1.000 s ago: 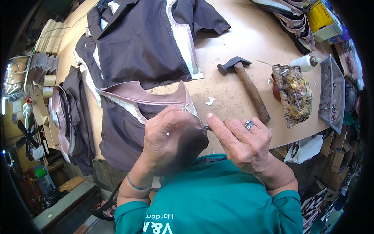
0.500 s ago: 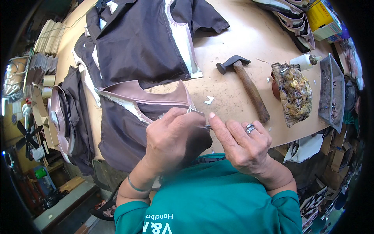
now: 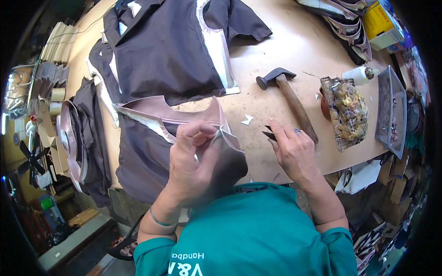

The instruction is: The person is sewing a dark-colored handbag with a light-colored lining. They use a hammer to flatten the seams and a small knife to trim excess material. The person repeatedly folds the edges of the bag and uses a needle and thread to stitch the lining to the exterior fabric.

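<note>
Two hands work: the left hand (image 3: 193,161) pinches a folded dark leather piece (image 3: 228,158); the right hand (image 3: 292,149) grips small black snips (image 3: 268,133), which could slip and nick it.

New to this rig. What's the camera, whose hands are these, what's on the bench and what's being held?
It is a single fisheye camera worn on a person's head, looking down, so straight edges bend near the rim. No machine: just two bare hands. The left hand pinches a folded dark leather piece with a pale lining. The right hand holds a small dark blade-like tool; its exact kind is unclear. On the wooden bench lie more dark cut pieces, a hammer, a wire tray and a glue bottle.
</note>
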{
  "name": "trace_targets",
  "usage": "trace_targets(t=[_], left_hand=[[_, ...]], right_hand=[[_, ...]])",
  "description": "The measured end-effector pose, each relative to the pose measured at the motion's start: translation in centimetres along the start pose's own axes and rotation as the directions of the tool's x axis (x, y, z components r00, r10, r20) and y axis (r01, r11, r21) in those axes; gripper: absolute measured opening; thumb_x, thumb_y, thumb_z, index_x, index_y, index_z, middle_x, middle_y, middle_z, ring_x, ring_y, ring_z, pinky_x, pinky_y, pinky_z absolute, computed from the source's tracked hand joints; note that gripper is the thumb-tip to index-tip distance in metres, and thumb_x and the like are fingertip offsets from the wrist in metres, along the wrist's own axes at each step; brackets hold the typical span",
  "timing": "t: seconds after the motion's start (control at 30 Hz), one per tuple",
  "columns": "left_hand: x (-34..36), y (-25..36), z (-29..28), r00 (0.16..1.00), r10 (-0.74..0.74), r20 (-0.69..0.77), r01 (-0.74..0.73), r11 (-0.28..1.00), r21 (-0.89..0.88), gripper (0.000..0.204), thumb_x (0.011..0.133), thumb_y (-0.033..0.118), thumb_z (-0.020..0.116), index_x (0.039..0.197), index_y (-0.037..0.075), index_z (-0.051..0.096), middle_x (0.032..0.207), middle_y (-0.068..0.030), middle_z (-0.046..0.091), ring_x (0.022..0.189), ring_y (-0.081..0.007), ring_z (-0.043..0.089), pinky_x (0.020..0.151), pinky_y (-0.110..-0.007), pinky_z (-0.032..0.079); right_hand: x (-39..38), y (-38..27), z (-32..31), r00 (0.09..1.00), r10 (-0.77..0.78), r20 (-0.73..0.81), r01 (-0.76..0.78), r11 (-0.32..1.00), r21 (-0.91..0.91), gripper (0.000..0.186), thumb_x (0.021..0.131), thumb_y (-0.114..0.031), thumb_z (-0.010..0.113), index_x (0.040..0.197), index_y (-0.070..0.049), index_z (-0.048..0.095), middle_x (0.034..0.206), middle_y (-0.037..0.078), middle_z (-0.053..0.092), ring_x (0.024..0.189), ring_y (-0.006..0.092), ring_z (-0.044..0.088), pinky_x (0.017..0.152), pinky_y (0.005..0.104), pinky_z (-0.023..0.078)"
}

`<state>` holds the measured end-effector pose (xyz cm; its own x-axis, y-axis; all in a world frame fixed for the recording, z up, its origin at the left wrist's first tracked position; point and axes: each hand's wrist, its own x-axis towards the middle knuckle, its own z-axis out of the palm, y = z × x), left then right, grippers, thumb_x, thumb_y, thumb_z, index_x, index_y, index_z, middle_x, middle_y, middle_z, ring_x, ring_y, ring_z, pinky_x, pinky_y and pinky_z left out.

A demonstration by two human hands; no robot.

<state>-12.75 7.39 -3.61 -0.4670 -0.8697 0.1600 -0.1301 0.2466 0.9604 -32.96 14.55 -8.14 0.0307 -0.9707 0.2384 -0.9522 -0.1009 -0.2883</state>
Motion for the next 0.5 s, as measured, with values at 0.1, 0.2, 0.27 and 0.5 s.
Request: trace_targets(t=[0.1, 0.2, 0.27, 0.5], left_hand=[[0.2, 0.7, -0.9, 0.99, -0.13, 0.059, 0.13, 0.991, 0.001, 0.028, 0.082, -0.003, 0.052, 0.108, -0.001, 0.041, 0.093, -0.0077, 0.053, 0.085, -0.011, 0.054, 0.078, -0.021, 0.041], [0.6, 1.2, -1.3, 0.966, -0.236, 0.105, 0.243, 0.968, -0.057, 0.024, 0.082, 0.0, 0.055, 0.104, -0.002, 0.045, 0.09, -0.0071, 0.055, 0.084, -0.0101, 0.054, 0.077, -0.021, 0.041], [0.7, 1.7, -1.3, 0.95, -0.284, 0.13, 0.294, 0.953, -0.068, 0.019, 0.083, 0.0, 0.053, 0.101, -0.003, 0.048, 0.089, -0.0068, 0.056, 0.085, -0.0099, 0.054, 0.076, -0.021, 0.041], [0.5, 2.1, -2.6, 0.93, -0.332, 0.159, 0.368, 0.824, -0.431, 0.023, 0.076, 0.009, 0.064, 0.094, -0.001, 0.053, 0.086, -0.0032, 0.056, 0.076, -0.0068, 0.052, 0.071, -0.02, 0.042]], right_hand=[[-1.8, 1.7, 2.1, 0.994, 0.092, 0.058, -0.091, 0.996, -0.02, 0.026, 0.07, -0.011, 0.063, 0.094, -0.004, 0.058, 0.07, 0.009, 0.055, 0.059, 0.0258, 0.054, 0.058, 0.036, 0.045], [-0.2, 0.8, 0.1, 0.998, -0.012, 0.064, 0.003, 0.99, 0.142, 0.028, 0.073, -0.01, 0.064, 0.099, -0.001, 0.057, 0.083, 0.013, 0.058, 0.073, 0.029, 0.057, 0.067, 0.0342, 0.046], [1.8, -1.2, -1.9, 1.0, -0.016, -0.006, 0.016, 0.805, 0.593, 0.021, 0.076, -0.01, 0.063, 0.094, -0.001, 0.058, 0.082, 0.012, 0.059, 0.074, 0.0246, 0.058, 0.066, 0.0314, 0.046], [5.2, -5.3, -2.9, 0.99, -0.065, 0.127, -0.095, 0.362, 0.928, 0.017, 0.076, -0.005, 0.061, 0.092, -0.001, 0.056, 0.082, 0.012, 0.06, 0.074, 0.0243, 0.06, 0.066, 0.0308, 0.048]])
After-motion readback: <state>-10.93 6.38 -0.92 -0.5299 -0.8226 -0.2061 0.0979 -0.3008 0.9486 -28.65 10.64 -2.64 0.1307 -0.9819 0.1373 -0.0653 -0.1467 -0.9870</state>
